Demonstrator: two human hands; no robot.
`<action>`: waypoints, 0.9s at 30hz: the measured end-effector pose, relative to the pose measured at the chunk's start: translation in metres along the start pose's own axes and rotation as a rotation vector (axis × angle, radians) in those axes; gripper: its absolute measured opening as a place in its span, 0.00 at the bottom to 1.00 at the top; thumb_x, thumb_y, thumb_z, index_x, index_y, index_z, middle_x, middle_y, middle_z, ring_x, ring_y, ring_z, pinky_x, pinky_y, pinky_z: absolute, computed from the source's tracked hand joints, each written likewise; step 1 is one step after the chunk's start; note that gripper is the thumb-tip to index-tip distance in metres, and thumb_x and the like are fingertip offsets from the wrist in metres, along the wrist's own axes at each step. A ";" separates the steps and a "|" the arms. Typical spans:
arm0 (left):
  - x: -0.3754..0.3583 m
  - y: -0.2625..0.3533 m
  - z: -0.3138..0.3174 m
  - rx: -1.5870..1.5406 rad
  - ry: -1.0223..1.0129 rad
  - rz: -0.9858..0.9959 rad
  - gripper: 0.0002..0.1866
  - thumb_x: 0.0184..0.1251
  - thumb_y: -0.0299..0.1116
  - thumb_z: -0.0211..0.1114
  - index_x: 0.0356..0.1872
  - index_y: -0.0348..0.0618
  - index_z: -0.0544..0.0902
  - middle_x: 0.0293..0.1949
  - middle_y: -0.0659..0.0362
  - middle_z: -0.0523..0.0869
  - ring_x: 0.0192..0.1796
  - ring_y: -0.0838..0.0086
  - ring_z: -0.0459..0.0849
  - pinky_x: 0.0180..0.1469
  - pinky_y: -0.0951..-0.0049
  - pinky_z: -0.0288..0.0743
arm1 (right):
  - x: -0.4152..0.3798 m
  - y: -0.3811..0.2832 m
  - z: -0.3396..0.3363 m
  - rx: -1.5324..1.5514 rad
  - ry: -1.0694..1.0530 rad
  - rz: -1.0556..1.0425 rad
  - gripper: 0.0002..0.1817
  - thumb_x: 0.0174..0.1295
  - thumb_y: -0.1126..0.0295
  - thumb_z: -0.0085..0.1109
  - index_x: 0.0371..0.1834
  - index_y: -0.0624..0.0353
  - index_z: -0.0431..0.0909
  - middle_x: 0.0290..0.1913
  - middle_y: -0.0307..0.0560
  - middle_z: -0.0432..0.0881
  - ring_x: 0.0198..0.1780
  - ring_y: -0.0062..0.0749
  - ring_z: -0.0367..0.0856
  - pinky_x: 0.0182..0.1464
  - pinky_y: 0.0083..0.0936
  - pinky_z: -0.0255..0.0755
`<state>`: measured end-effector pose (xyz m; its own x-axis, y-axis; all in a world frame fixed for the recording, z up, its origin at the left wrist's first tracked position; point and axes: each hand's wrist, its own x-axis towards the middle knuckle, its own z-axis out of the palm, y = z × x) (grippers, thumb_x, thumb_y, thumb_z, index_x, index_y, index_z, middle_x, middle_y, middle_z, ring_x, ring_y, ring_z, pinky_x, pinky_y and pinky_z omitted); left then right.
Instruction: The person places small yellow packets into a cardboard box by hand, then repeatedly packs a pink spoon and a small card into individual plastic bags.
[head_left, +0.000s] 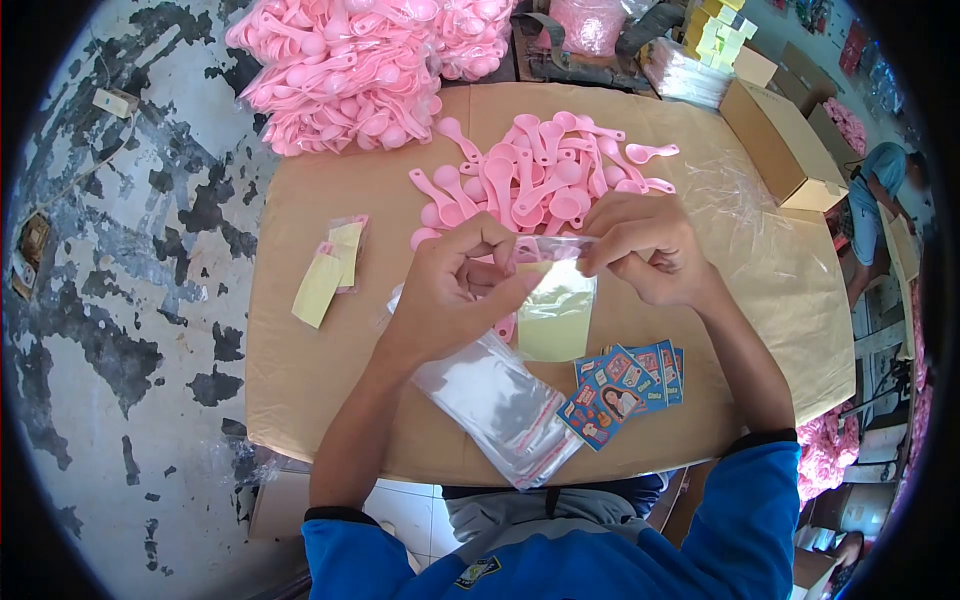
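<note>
Between my two hands hangs a clear plastic bag (pixel 556 312) with a pale yellow card inside and something pink behind its left side. My left hand (pixel 455 290) pinches the bag's upper left edge, while my right hand (pixel 648 245) grips its upper right corner. Below the bag lies a stack of empty clear plastic bags (pixel 500 405). Several blue printed cards (pixel 612 398) are fanned out to the right of that stack. Just beyond my hands a loose heap of pink measuring spoons (pixel 535 175) covers the table.
Filled bags with yellow cards (pixel 330 270) lie on the table's left. Big bags of pink spoons (pixel 350 85) sit at the back left. A cardboard box (pixel 780 140) stands at the back right. Another person (pixel 880 200) is at the far right.
</note>
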<state>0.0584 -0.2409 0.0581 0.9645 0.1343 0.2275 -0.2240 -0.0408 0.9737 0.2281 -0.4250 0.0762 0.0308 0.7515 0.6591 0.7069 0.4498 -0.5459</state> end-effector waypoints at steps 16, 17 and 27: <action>-0.027 0.050 -0.120 0.257 0.470 -0.067 0.12 0.71 0.32 0.59 0.52 0.39 0.75 0.47 0.58 0.82 0.43 0.80 0.80 0.45 0.80 0.74 | -0.013 -0.056 0.074 -0.415 -0.423 0.464 0.23 0.57 0.51 0.66 0.40 0.59 0.74 0.29 0.44 0.81 0.32 0.42 0.82 0.35 0.36 0.73; -0.032 0.042 -0.137 0.425 0.407 -0.121 0.16 0.70 0.34 0.60 0.54 0.39 0.75 0.49 0.56 0.81 0.47 0.77 0.79 0.48 0.77 0.74 | -0.012 -0.057 0.076 -0.390 -0.483 0.522 0.23 0.56 0.51 0.67 0.37 0.60 0.75 0.28 0.46 0.81 0.32 0.44 0.82 0.35 0.38 0.73; -0.038 -0.006 -0.157 1.105 0.039 -0.409 0.31 0.62 0.40 0.69 0.65 0.44 0.70 0.65 0.49 0.70 0.66 0.61 0.69 0.62 0.68 0.69 | -0.008 -0.054 0.069 -0.333 -0.572 0.560 0.13 0.66 0.61 0.55 0.33 0.60 0.80 0.28 0.55 0.80 0.34 0.52 0.81 0.41 0.44 0.72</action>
<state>0.0008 -0.0905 0.0450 0.9273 0.3655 -0.0811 0.3621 -0.8206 0.4422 0.1409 -0.4218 0.0647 0.1395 0.9876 -0.0715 0.8670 -0.1567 -0.4731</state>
